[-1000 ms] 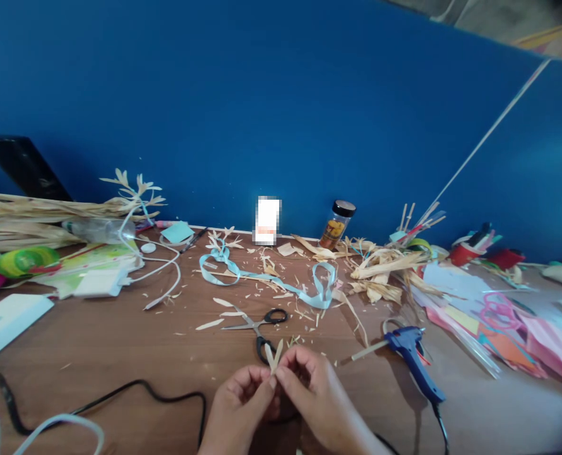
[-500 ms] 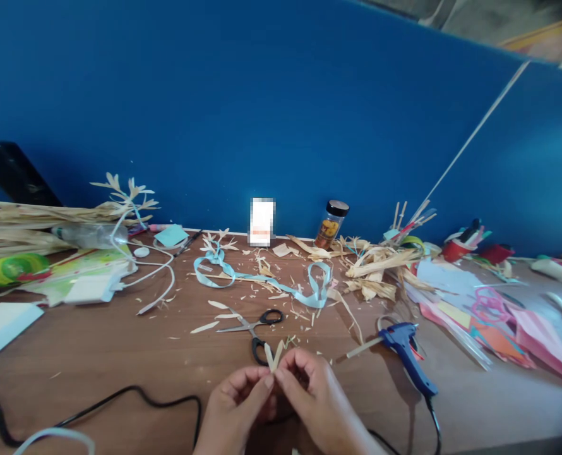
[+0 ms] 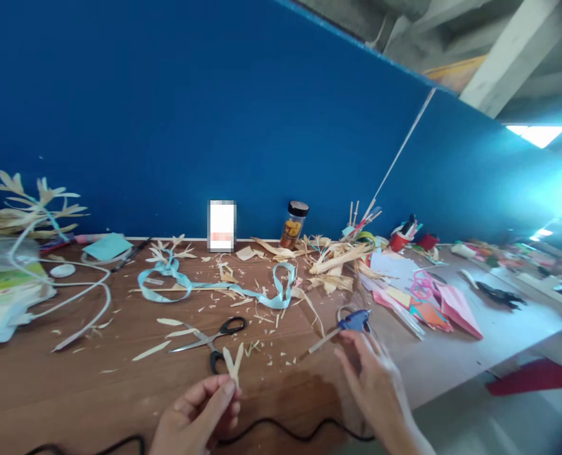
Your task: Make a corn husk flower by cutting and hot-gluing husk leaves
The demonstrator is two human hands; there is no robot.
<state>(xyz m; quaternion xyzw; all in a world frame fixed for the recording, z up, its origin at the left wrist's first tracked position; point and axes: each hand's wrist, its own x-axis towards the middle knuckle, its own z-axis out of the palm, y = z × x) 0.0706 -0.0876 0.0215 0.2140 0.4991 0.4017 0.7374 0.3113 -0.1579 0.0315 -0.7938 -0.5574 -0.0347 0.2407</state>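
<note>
1. My left hand [image 3: 205,411] pinches pale, pointed plant strips [image 3: 238,360] in a V.
2. My spread right hand [image 3: 374,376] is nearer the blue plastic glue gun [image 3: 354,321] just ahead, which slants crosswise; contact is unclear.

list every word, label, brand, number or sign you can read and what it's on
None can be read.
Label on the black-lidded jar: too small and blurred.
Upright white rectangle: pixelated, unreadable.
Blue glue gun: no lettering can be made out.
</note>
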